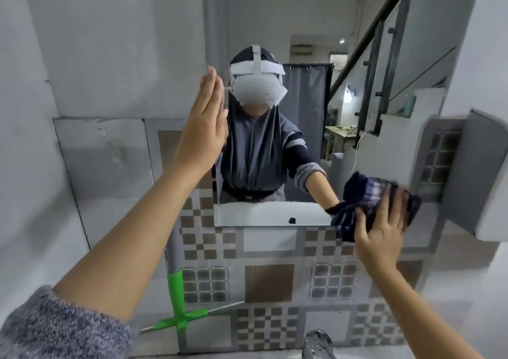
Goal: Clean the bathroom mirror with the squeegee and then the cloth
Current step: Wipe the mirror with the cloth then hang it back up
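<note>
The frameless mirror (308, 127) hangs on the wall ahead and reflects a person in grey clothing. My left hand (204, 123) lies flat with straight fingers against the mirror's left edge, holding nothing. My right hand (383, 224) presses a dark blue checked cloth (365, 193) against the mirror's lower right corner; the cloth looks blurred. The squeegee (178, 303), with a green head and grey handle, leans upright against the tiled wall below the mirror, apart from both hands.
Patterned brown and grey tiles (269, 283) cover the wall under the mirror. A chrome tap (319, 345) shows at the bottom edge. A grey-and-white box (478, 174) juts from the wall at right, close to the cloth. Bare grey wall fills the left.
</note>
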A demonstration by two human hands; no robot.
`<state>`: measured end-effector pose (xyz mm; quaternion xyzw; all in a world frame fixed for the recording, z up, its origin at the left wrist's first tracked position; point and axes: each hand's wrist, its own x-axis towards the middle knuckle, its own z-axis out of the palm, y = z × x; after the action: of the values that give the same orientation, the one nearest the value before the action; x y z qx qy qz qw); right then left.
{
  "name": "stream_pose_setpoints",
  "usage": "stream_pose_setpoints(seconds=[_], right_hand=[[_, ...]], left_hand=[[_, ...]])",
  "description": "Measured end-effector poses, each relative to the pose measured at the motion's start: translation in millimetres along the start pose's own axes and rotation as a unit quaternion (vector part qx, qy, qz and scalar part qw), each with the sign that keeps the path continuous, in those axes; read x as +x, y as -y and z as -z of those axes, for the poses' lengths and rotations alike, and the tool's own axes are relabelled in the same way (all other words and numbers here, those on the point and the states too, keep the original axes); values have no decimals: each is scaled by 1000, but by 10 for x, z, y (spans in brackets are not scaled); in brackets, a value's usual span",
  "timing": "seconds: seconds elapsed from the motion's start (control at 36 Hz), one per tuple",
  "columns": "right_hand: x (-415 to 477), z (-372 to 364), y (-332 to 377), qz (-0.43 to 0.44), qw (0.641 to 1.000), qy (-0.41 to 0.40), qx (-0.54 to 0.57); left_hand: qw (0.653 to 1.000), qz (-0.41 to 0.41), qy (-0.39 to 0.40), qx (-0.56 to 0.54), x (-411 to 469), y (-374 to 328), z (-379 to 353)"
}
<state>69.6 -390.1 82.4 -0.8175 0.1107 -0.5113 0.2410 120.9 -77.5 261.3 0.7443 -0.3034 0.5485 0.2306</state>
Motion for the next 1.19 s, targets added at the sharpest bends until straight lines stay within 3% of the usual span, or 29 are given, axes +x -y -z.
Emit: stream_pose_setpoints(seconds=[0.14, 0.25, 0.58, 0.75, 0.89, 1.19], right_hand=[[-177, -199, 263, -221, 954, -91, 180], [-325, -374, 574, -271, 929, -109, 226], [-834, -741, 1301, -25, 992, -50, 118], [-1029, -847, 1538, 89, 994, -17, 64], [-1134, -890, 1594, 227, 973, 23, 37], [-1125, -914, 1547, 264, 963, 28, 39]], left_hand=[[1000, 16, 4, -2, 3, -39, -39], [1000, 27, 13, -7, 2, -38, -43], [999, -5, 51, 2, -453, 16, -10], [996, 5, 86, -7, -818, 36, 12], [994, 46, 96, -5, -1227, -18, 104], [972, 165, 159, -45, -1847, -94, 64]])
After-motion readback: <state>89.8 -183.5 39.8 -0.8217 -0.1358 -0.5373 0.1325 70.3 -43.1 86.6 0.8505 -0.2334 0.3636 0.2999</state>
